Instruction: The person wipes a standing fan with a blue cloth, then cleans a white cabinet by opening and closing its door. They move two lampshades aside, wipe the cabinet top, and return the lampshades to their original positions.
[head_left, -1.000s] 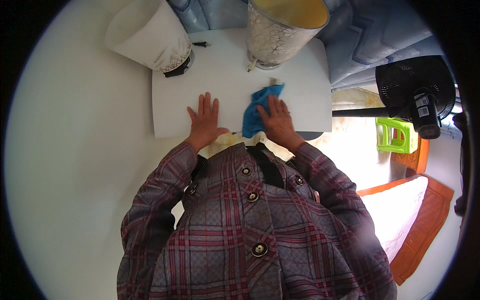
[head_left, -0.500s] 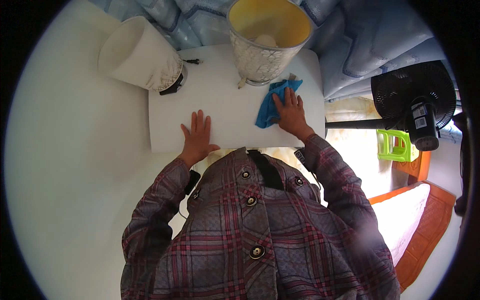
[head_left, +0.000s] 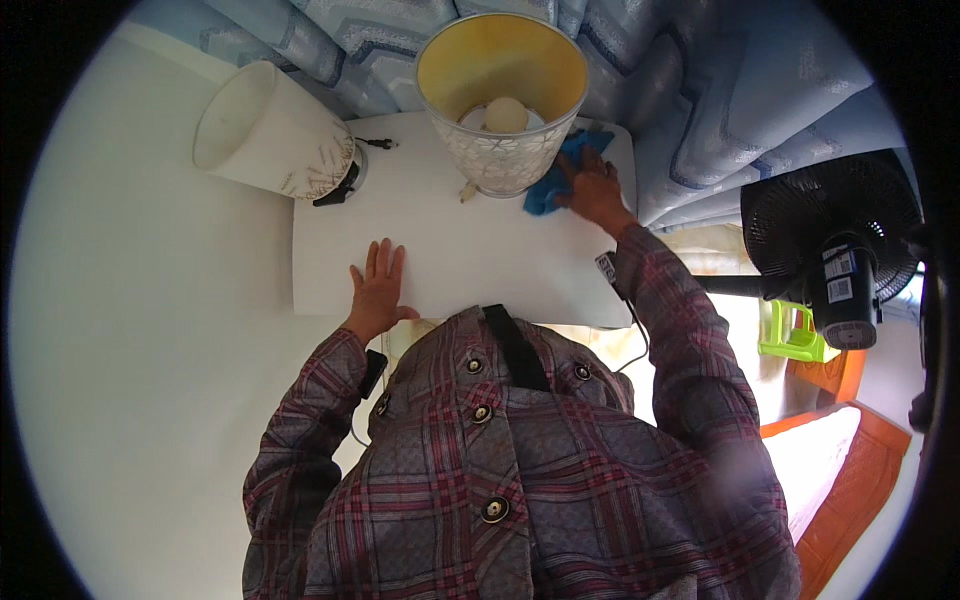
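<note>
A white tabletop (head_left: pixel 450 255) lies in front of me. Near its front left edge my left hand (head_left: pixel 376 295) rests flat on it, fingers spread, holding nothing. My right hand (head_left: pixel 598 195) reaches to the far right part of the table and holds a blue cloth (head_left: pixel 548 192) under its fingers, pressed to the surface. Just left of the cloth stands a lamp with a patterned silver-white shade (head_left: pixel 500 160), yellow inside, with a round bulb (head_left: pixel 506 115) showing. The shade hides part of the cloth. A second lamp with a white shade (head_left: pixel 275 130) leans at the far left edge.
Blue patterned curtains (head_left: pixel 700 110) hang behind and right of the table. A black fan (head_left: pixel 840 240) stands to the right, with a green plastic stool (head_left: pixel 795 335) beyond it. A wooden bed frame (head_left: pixel 860 490) is lower right. A white wall (head_left: pixel 140 350) borders the left.
My right hand has pushed the blue cloth farther away, beside and partly behind the patterned lamp. My left hand stays flat on the table. The view has shifted slightly.
</note>
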